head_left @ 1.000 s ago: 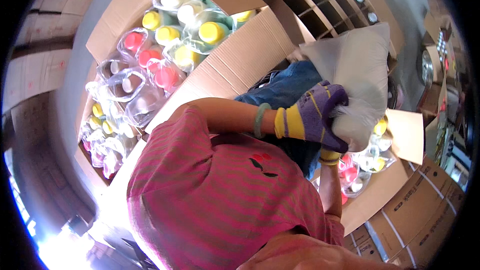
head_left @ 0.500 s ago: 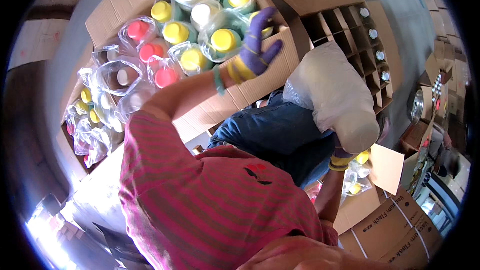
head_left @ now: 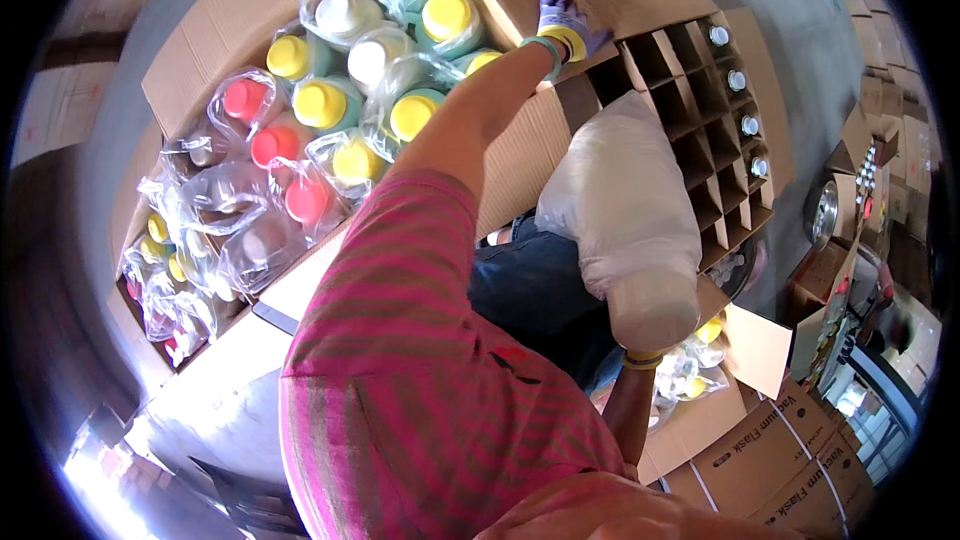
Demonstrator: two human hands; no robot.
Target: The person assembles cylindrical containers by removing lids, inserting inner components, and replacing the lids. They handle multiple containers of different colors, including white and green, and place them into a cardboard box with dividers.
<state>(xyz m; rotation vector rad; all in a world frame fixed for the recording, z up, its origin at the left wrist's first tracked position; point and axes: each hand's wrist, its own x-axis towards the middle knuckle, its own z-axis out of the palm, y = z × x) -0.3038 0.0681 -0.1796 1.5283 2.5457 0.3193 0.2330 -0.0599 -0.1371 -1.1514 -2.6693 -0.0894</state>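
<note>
A whitish flask-shaped bottle wrapped in a cloudy plastic bag hangs over my legs. My right hand, in a purple and yellow glove, holds it from underneath near its rounded lower end; the bottle hides most of those fingers. My left hand, gloved the same way, is stretched out to the far flap of a divided carton, thumb apart from the fingers. Whether it presses on the cardboard I cannot tell. White-topped bottles fill one row of that carton's compartments.
Left stands a large open carton with bagged bottles capped yellow, red and white. A smaller open carton with bagged bottles lies lower right, beside strapped flat cartons. A metal basin and stacked boxes stand farther right.
My left hand has moved right, from above the yellow-capped bottles to the divided carton's flap. The bagged bottle, with my right hand, has shifted left and slightly down and stands straighter.
</note>
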